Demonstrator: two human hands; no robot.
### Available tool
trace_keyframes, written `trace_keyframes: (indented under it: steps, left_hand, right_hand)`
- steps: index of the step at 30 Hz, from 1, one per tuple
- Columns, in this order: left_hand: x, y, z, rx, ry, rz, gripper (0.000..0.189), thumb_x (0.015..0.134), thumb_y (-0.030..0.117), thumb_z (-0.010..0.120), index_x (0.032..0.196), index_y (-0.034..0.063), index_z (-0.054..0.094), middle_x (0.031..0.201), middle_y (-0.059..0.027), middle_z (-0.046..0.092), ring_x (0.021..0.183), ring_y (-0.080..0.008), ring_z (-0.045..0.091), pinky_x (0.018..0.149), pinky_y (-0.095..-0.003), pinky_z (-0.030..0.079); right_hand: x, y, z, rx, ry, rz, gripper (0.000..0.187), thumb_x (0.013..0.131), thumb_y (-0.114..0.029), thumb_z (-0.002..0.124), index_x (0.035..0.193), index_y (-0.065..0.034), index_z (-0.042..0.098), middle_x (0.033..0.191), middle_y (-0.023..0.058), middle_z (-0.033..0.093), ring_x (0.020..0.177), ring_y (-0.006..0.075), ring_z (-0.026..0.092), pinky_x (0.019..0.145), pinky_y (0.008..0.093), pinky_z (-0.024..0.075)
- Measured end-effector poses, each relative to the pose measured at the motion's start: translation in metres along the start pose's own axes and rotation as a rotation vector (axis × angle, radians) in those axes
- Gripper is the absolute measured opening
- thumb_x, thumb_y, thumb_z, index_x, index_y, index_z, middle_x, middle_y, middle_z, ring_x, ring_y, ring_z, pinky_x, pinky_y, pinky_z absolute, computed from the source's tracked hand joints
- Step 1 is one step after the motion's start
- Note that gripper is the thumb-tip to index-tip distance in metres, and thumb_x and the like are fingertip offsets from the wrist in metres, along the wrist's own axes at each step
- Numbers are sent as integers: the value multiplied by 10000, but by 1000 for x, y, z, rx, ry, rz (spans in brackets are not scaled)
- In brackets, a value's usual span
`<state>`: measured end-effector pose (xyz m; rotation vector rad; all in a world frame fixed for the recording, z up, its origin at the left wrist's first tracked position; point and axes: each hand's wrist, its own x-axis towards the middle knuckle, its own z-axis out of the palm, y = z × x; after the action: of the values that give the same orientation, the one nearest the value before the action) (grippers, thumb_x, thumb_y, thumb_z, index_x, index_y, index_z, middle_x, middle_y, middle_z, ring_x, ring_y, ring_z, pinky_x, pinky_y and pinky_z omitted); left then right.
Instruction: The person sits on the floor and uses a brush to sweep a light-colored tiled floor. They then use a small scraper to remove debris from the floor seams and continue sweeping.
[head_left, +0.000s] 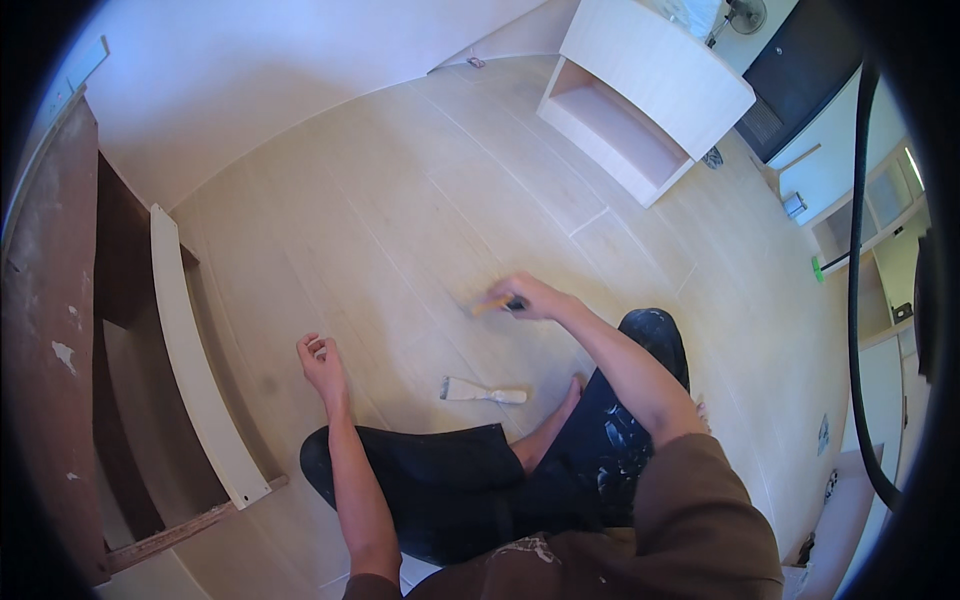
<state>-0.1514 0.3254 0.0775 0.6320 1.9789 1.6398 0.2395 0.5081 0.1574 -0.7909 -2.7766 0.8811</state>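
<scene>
My right hand (529, 296) is closed around a small tool (491, 304) with a yellowish end and a dark part; motion blur hides its exact kind. It is over the light wood-look floor (405, 247) ahead of me. My left hand (322, 365) hovers by my left knee, its fingers loosely curled and nothing visible in them. Between my bent legs and the right hand, a putty knife (484, 391) with a pale, smeared handle lies flat on the floor, its wide blade pointing left.
At my left stands an open brown cabinet frame (52, 322) with a white front board (199, 367). A pale cabinet with an open compartment (652, 82) stands ahead to the right. A black cable (859, 300) hangs along the right side. A tin (795, 205) stands farther back.
</scene>
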Motion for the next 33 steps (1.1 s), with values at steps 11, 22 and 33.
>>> trace_keyframes:
  steps: [11, 22, 33]
  left_hand:
    - [0, -5, 10, 145, -14, 38, 315, 945, 136, 673, 1234, 70, 568, 1019, -91, 653, 730, -164, 567, 675, -357, 497]
    - [17, -33, 1, 158, -63, 15, 341, 953, 165, 682, 1264, 75, 575, 1063, -106, 641, 880, -199, 579, 805, -371, 502]
    - [10, -16, 17, 90, -118, -27, 329, 950, 147, 682, 1253, 76, 577, 1044, -95, 645, 790, -157, 561, 731, -339, 494]
  right_hand:
    - [-45, -63, -2, 348, 414, 182, 373, 979, -189, 765, 1320, -51, 706, 1198, 159, 754, 928, 227, 749, 830, 380, 615]
    - [-89, -30, 37, 603, 534, 817, 360, 1016, -245, 712, 1338, -85, 707, 1019, 111, 762, 790, 172, 761, 663, 326, 667]
    - [-146, -8, -36, 289, 590, 925, 331, 977, -247, 746, 1233, -37, 744, 977, 168, 773, 780, 248, 790, 670, 376, 681]
